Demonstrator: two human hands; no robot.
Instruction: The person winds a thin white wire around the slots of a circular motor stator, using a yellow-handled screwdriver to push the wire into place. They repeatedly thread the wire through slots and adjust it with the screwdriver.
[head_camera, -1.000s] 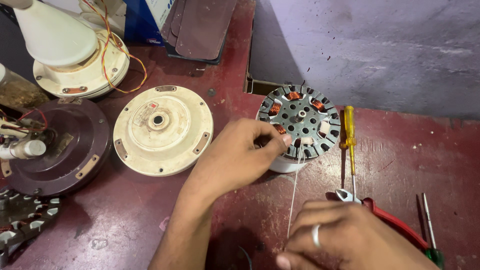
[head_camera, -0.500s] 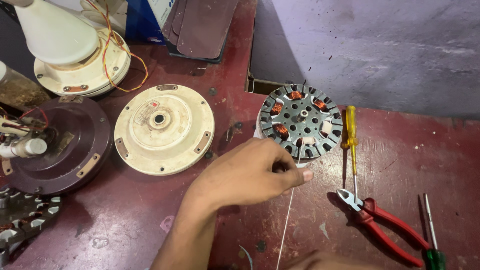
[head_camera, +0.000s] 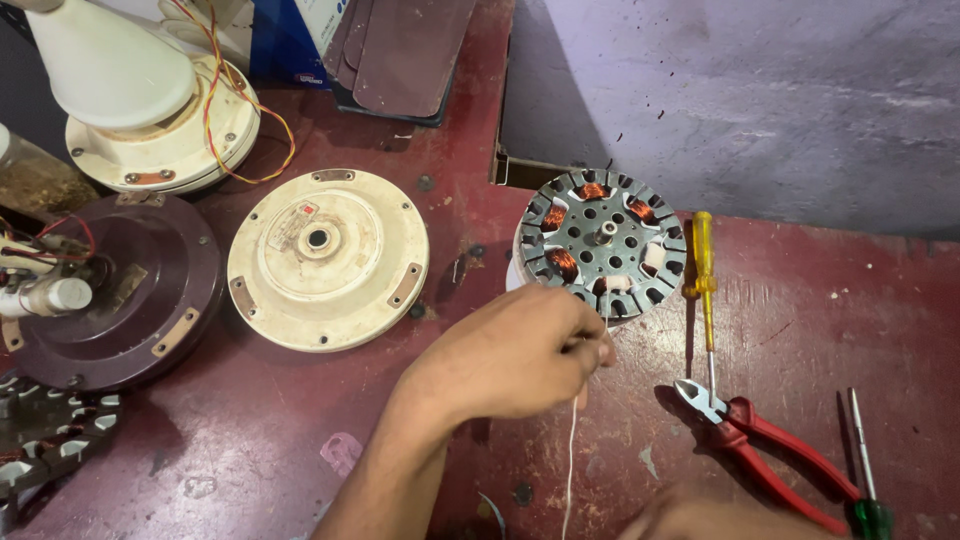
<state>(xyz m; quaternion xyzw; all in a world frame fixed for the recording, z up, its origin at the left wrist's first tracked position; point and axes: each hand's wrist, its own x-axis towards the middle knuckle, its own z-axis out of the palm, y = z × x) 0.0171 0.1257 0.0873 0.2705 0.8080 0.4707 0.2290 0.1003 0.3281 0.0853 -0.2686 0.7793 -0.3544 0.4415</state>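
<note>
Left hand (head_camera: 510, 355) pinches white thread (head_camera: 568, 470) just below stator (head_camera: 600, 245); right hand (head_camera: 700, 515) (mostly cut off at bottom edge), grip unclear; red cutters (head_camera: 770, 450) beside it.

One stator (head_camera: 601, 243), two cream fan covers (head_camera: 327, 258), one maroon cover (head_camera: 110, 290), two screwdrivers (head_camera: 704, 280), one red cutters (head_camera: 770, 450)

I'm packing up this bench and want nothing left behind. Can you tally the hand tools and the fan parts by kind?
Screwdrivers: 2, yellow and green
Red pliers: 1
Stator: 1
Cream covers: 2, flat and with cone
Brown housing: 1
Total: 7
</note>
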